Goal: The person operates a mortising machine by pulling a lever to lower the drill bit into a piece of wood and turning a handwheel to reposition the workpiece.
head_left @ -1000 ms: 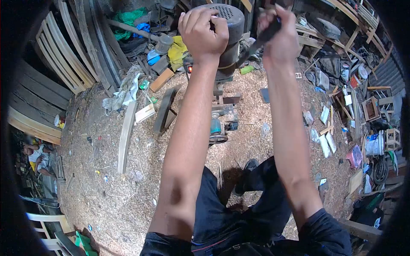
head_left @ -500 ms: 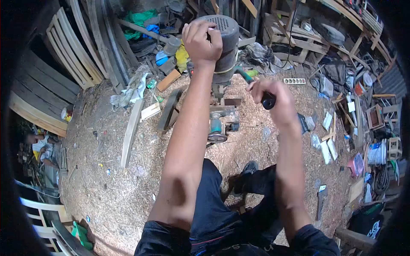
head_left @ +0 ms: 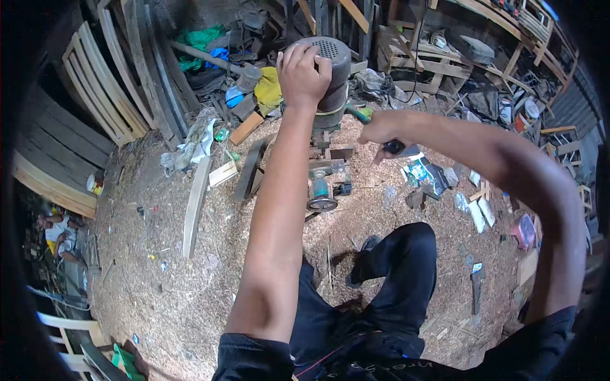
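My left hand (head_left: pixel 304 77) is wrapped over the upper side of a dark, upright cylindrical motor (head_left: pixel 337 63) whose top is perforated with small holes. To its right, my right hand (head_left: pixel 381 129) is closed at the end of a green lever (head_left: pixel 358 115) that comes from beside the motor. A round black grip (head_left: pixel 394 147) sticks out below that hand, and its fingers are partly hidden. Beneath the motor stands a machine base with a green part (head_left: pixel 320 185) and a round handwheel (head_left: pixel 322 204) facing me.
Wood shavings cover the floor (head_left: pixel 152 235). A curved board (head_left: pixel 196 206) and a darker plank (head_left: pixel 249 171) lie left of the machine. Slatted wooden pieces (head_left: pixel 101 86) lean at the left wall. At far left sits another person (head_left: pixel 62 235). Scrap and a wooden rack (head_left: pixel 432 63) fill the back.
My right hand has shifted left and my right elbow has swung outward to the right. My left hand stays on the motor. The view has shifted slightly, and my right knee shows more.
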Motion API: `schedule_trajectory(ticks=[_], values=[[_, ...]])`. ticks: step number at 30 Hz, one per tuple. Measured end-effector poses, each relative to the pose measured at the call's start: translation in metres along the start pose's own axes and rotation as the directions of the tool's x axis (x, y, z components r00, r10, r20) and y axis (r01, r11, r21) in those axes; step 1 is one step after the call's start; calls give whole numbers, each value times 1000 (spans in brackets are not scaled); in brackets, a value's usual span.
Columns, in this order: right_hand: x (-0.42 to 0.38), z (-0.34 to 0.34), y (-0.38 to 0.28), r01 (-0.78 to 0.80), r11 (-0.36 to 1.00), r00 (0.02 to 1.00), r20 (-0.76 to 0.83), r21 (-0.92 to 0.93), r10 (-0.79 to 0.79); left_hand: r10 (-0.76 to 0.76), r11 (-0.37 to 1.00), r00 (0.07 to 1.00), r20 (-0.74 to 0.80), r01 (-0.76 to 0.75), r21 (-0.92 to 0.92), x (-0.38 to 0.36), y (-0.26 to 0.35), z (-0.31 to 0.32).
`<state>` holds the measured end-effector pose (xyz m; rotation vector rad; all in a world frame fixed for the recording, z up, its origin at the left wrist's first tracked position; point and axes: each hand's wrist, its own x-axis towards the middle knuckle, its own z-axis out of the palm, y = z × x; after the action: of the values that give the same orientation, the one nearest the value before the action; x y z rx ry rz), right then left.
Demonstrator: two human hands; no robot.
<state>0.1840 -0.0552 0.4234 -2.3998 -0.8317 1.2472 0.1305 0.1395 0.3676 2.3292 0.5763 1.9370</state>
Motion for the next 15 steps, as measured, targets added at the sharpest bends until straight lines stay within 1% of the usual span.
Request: schedule_trajectory(ticks=[1,4,5,8,9,10,12,13,14,15], values=[[7,3,1,18,1000,999,38,-11,-17,-9,1000,1000,-15,9,-7,0,1,1],[6,2,10,-19,989,997,-71,144,29,3,998,998,-68,-8,-63,-2,-2,6],[8,6,17,10,996,994,-107,86,-1,6,997,995,-104,-15,-82,-2,-3,9],[-1,13,19,-16,987,985,-170,163,44,60,996,989,-138,-70,-62,-3,-5,9],[1,13,28,28,978,989,-145,206,3,77,992,983,-168,-93,-89,-3,-6,12],[4,15,32,32,977,989,-148,211,-1,94,991,974,-207,-111,-74,-3,-7,14],[8,20,42,40,973,989,-146,229,-7,122,985,966,-229,-146,-90,-4,-11,16],[5,23,40,36,963,989,-146,268,3,153,983,979,-137,-165,-81,0,-8,6],[6,27,42,36,955,986,-164,294,13,141,977,969,-205,-170,-130,5,5,-3],[7,31,45,36,948,983,-183,316,24,124,977,971,-203,-156,-146,5,7,-1]])
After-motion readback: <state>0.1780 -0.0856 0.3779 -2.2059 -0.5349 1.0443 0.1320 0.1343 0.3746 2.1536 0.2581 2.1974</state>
